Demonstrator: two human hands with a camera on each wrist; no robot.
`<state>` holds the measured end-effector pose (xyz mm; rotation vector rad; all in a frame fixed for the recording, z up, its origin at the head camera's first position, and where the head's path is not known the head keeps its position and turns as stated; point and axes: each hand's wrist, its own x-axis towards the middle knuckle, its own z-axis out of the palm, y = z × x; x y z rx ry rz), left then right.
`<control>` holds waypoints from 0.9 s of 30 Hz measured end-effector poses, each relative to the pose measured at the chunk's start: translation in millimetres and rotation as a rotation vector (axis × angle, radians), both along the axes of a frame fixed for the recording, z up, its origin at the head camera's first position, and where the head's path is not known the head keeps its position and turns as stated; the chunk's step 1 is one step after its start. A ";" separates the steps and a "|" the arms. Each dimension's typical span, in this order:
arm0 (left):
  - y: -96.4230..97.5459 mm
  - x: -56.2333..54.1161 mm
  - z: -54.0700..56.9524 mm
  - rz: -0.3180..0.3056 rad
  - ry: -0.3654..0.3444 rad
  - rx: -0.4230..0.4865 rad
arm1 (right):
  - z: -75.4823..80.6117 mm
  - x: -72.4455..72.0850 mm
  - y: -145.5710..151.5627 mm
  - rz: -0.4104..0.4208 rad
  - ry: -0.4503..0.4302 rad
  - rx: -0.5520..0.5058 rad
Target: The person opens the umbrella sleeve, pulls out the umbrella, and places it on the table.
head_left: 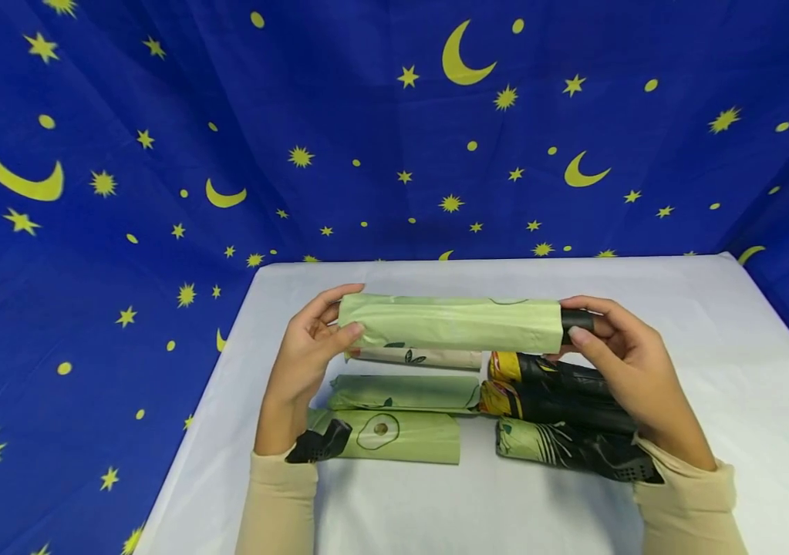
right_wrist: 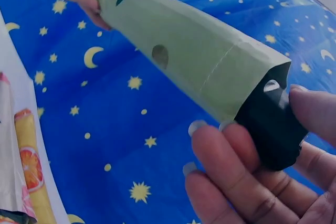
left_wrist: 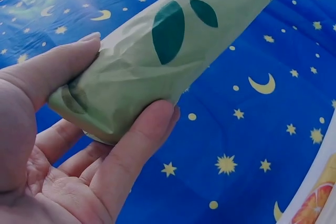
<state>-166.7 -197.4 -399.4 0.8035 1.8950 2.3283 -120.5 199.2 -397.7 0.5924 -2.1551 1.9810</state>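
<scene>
white table, starry drape; left hand grips green sleeve; right hand grips what seems black handle

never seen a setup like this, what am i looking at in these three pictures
There is no machine here, just a person's bare left hand and right hand. The wide picture is taken from the head, the other two from the left and right wrists. Together the hands hold a long pale green sleeve, with a dark end sticking out on the right. Below, on the white cloth, lie more green sleeves and some dark, rolled bundles.
</scene>
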 end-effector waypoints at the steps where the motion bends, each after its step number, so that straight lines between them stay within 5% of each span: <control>1: 0.3 0.4 0.3 0.001 0.006 0.002 | 0.2 0.0 0.1 0.000 -0.010 -0.010; 21: -2.7 7.5 5.7 0.010 -0.013 -0.031 | -0.7 1.6 -0.3 0.013 0.084 -0.112; 27: -4.7 8.4 6.5 0.026 -0.018 -0.007 | 3.1 5.3 3.2 -0.077 0.020 -0.040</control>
